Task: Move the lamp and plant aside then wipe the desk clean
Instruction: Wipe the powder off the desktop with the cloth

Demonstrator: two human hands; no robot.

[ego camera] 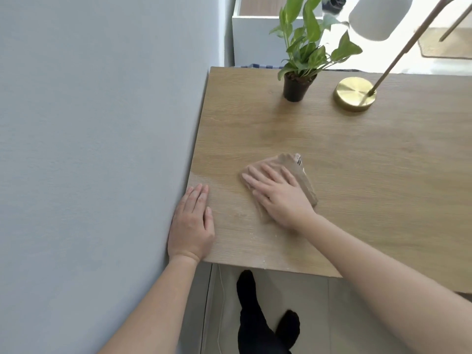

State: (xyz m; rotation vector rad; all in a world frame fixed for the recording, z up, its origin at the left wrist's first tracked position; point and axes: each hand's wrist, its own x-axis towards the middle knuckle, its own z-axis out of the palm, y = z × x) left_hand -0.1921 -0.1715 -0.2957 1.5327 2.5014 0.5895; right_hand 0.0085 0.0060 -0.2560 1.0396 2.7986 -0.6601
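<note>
Head view shows my right hand (pixel 278 198) pressed flat on the cloth (pixel 293 175), grip spread wide, with unwiped tabletop (pixel 370 175) stretching away rightward.

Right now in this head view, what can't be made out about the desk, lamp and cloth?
- Lamp: shade top cut off by the upper frame edge.
- Cloth: mostly hidden under the flat right hand; its tag print is too small to read.
- Desk: right side runs past the frame edge.
- Plant: soil hidden by leaves.
</note>
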